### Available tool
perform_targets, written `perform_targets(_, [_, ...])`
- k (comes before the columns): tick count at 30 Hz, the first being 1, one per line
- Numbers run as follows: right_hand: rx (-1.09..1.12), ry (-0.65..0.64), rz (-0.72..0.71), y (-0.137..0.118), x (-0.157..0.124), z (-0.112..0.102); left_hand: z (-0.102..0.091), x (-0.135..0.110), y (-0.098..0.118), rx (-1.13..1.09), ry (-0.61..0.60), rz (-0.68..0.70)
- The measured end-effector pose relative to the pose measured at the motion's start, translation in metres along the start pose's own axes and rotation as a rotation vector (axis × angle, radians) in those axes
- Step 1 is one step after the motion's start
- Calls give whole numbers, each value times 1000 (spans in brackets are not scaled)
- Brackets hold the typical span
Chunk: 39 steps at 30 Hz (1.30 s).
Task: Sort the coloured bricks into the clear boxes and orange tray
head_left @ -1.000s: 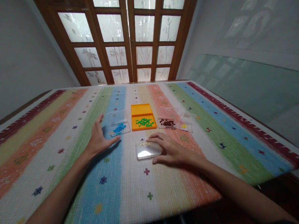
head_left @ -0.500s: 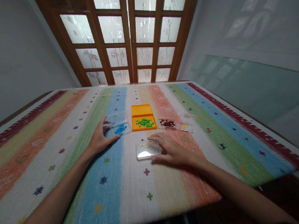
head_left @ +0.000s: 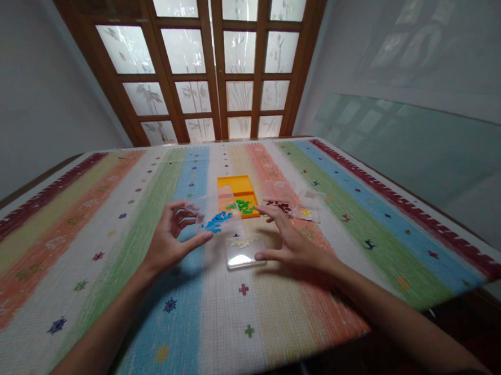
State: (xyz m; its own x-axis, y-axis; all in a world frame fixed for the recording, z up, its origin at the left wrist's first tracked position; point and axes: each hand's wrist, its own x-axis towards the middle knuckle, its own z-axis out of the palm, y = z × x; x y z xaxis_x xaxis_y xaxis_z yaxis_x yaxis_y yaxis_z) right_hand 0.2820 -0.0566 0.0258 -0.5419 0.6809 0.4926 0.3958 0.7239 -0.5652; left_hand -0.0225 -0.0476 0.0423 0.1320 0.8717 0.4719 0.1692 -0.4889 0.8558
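Note:
My left hand [head_left: 168,238] grips the left edge of an open clear plastic box [head_left: 208,206], thumb at the near side and fingers behind. Small blue pieces [head_left: 216,221] lie in it. The box is raised off the cloth and tilted, overlapping the orange box in view. My right hand [head_left: 294,244] has its fingers apart and curved, holding nothing. It hovers at the right edge of a clear flat case [head_left: 240,259] with small cream pieces in its far part; whether the thumb touches the case I cannot tell.
An open orange box [head_left: 235,183] holds small green pieces [head_left: 246,206]. To its right stand a clear box of dark brown pieces [head_left: 280,206] and a smaller open clear box [head_left: 314,197] with yellow pieces [head_left: 306,212]. A striped tablecloth [head_left: 225,336] covers the table.
My left hand has lifted the clear box of blue pieces and moved it to the right. My right hand has come away from the clear case, its fingers spreading wider.

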Motion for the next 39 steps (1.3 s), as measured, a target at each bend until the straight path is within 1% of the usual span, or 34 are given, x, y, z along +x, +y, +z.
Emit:
perform_targets(3, [48, 28, -10, -6, 3, 0, 15, -8, 10, -15, -87, 25])
perform_targets(7, [136, 24, -92, -15, 5, 3, 30, -18, 18, -17, -188, 18])
perform_targets(10, [226, 65, -97, -19, 4, 5, 36, -22, 21, -27, -220, 15])
perform_targets(14, [265, 68, -76, -20, 2, 4, 40, -24, 22, -16, -213, 13])
perform_targets(18, [215, 64, -142, -20, 3, 3, 42, -24, 21, -6, -221, 23])
perform_targets(21, [221, 52, -176, -21, 4, 3, 42, -25, 20, 7, -228, 37])
perform_targets(29, [195, 33, -123, -21, 3, 3, 41, -25, 18, 51, -210, 70])
perform_targets(33, [216, 37, -114, -20, 2, 4, 41, -26, 17, 89, -200, 76])
perform_targets(39, [234, 50, -147, -18, 3, 5, 41, -27, 18, 138, -194, 98])
